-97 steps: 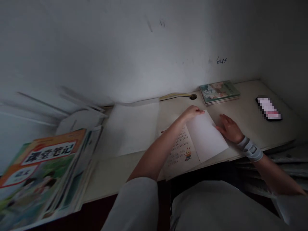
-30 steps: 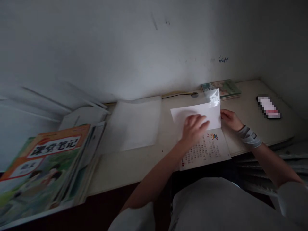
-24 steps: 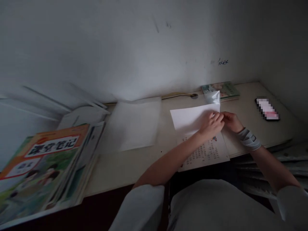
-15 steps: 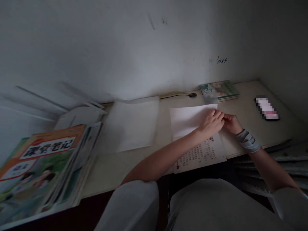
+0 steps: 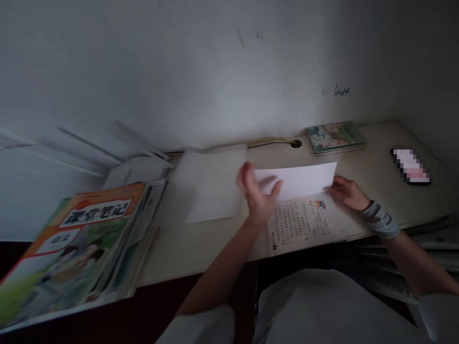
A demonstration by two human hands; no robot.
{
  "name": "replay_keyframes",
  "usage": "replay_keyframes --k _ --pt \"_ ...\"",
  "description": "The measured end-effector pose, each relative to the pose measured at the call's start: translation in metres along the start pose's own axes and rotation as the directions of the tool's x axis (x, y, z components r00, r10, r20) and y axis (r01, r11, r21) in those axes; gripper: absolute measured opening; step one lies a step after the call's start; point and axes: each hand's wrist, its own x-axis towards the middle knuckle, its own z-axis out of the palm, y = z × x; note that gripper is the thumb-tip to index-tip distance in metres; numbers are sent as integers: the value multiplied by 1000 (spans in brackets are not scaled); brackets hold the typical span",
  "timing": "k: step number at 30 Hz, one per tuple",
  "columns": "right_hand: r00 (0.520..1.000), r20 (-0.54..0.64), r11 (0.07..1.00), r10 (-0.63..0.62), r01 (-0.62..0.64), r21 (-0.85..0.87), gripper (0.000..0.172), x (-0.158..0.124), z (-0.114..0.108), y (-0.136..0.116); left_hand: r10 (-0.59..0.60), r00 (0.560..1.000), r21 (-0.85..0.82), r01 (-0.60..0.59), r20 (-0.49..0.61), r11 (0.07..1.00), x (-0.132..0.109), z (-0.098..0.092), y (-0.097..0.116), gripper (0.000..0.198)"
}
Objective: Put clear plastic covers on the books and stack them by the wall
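A white sheet of paper [image 5: 301,179] stands partly raised over a printed page [image 5: 304,222] with lines of characters and a small coloured cartoon. My right hand [image 5: 349,192], with a grey band around its wrist, pinches the lower right edge of the sheet. At the left end of the sheet is my left hand [image 5: 260,198], its thumb spread away from the blurred fingers. Whether its fingertips touch the paper is unclear.
To the left lies a stack of books [image 5: 96,239] with an orange and green cover. Another white sheet [image 5: 208,186] rests on the desk [image 5: 172,258]. Green booklets [image 5: 337,137] lie by the wall, near a cable hole [image 5: 296,143]. A phone [image 5: 410,166] is at the right.
My left hand has moved left from beside my right hand to the sheet's left end, and its fingers have spread. More of the printed page shows. The view has shifted slightly.
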Motion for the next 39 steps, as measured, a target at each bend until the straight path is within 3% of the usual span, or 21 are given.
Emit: replay_keyframes --k 1,2,3,5,6,7,8,12,15,18,21,22,26,28,29,31,32,34,35,37,39 --pt "1000 -9 1000 14 -14 -4 20 2 1 1 -126 992 -63 126 14 990 -2 -12 -12 71" --pt "1000 -14 1000 23 -23 -6 19 4 2 3 -231 965 -129 246 121 961 -5 -21 -23 67" --pt "1000 -9 1000 29 -29 -2 19 6 3 5 -303 909 -170 360 287 917 -7 -30 -32 59" --pt "999 22 999 29 -30 25 20 9 2 9 -353 723 -146 529 594 836 -13 -40 -46 40" --pt "999 45 999 27 -29 31 20 9 1 11 -355 645 -105 562 677 821 -17 -43 -50 32" --pt "998 63 999 22 -23 23 19 9 -2 12 -348 607 -71 558 715 827 -20 -44 -54 26" --pt "998 70 1000 5 -5 -2 18 8 -4 13 -329 610 -53 522 721 851 -22 -45 -57 21" --pt "966 168 945 -195 231 -232 14 5 -14 15 -110 716 -57 205 689 977 -24 -44 -68 15" --pt "918 283 804 -277 382 -455 25 6 -18 18 18 707 -25 1 707 1000 -18 -43 -80 21" --pt "895 352 681 -274 439 -586 30 10 -22 18 17 718 21 -45 696 999 -9 -46 -79 29" --pt "875 367 619 -315 483 -620 33 8 -18 2 -14 741 92 -64 671 994 -6 -49 -49 41" --pt "863 382 604 -331 505 -616 35 5 -13 -6 -6 709 109 -100 705 989 -8 -49 -34 44" --pt "768 571 536 -290 625 -568 70 -12 21 -30 27 425 124 -324 905 938 -30 -35 19 75" --pt "746 624 514 -233 639 -572 82 -18 34 -28 -52 358 187 -353 932 917 -42 -28 22 81" --pt "751 627 512 -209 630 -584 83 -19 35 -23 -96 354 225 -345 930 911 -46 -26 16 81" --pt "788 589 530 -180 582 -617 78 -18 29 -9 -165 398 282 -257 902 924 -49 -26 -3 77" --pt "819 548 550 -173 542 -636 74 -16 23 -2 -196 450 295 -160 871 942 -48 -28 -15 75" --pt "885 438 596 -156 438 -673 68 -11 9 10 -296 566 262 144 770 954 -42 -32 -36 70" --pt "911 387 614 -140 387 -688 67 -8 3 14 -370 600 208 323 710 923 -38 -34 -45 68" --pt "942 321 634 -102 310 -709 68 -5 -3 21 -515 588 59 621 624 781 -28 -33 -56 64" --pt "952 295 648 -86 278 -709 70 -3 -2 25 -601 513 -61 789 613 611 -16 -29 -62 59"
